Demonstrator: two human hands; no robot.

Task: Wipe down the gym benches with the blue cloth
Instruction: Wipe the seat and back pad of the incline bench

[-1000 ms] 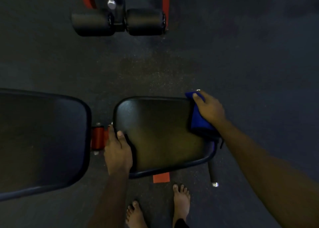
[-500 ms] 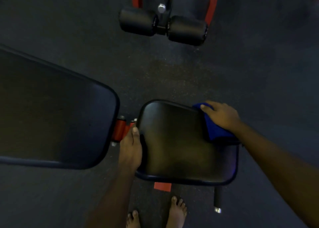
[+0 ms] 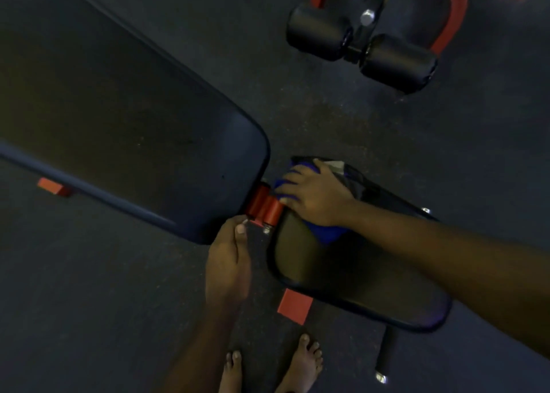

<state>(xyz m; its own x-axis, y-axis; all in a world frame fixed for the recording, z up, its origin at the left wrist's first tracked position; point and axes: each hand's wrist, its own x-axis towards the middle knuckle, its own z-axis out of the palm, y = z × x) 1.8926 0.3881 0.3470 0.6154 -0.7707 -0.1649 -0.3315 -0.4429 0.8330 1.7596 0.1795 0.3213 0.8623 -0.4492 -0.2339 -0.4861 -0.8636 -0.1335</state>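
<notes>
On the seat pad (image 3: pixel 342 276) — right fingers (image 3: pixel 290 179) spread over blue cloth (image 3: pixel 327 233).

Black seat pad (image 3: pixel 342 273) at centre right; long black back pad (image 3: pixel 119 118) angled to the upper left; red hinge (image 3: pixel 263 206) between the two. Right hand (image 3: pixel 312 196), fingers spread flat, presses the blue cloth (image 3: pixel 327 233) on the seat pad's end beside the hinge; left hand (image 3: pixel 227 261) at the back pad's near corner, thumb by the hinge, fingers hidden, grip not discernible. Pair of black foam rollers (image 3: pixel 360 47) on a red frame (image 3: pixel 452 14) at top right; red rectangle (image 3: pixel 295 306) on the dark floor (image 3: pixel 89 303) at the seat pad's near edge; two bare feet (image 3: pixel 303 366) at the bottom.
</notes>
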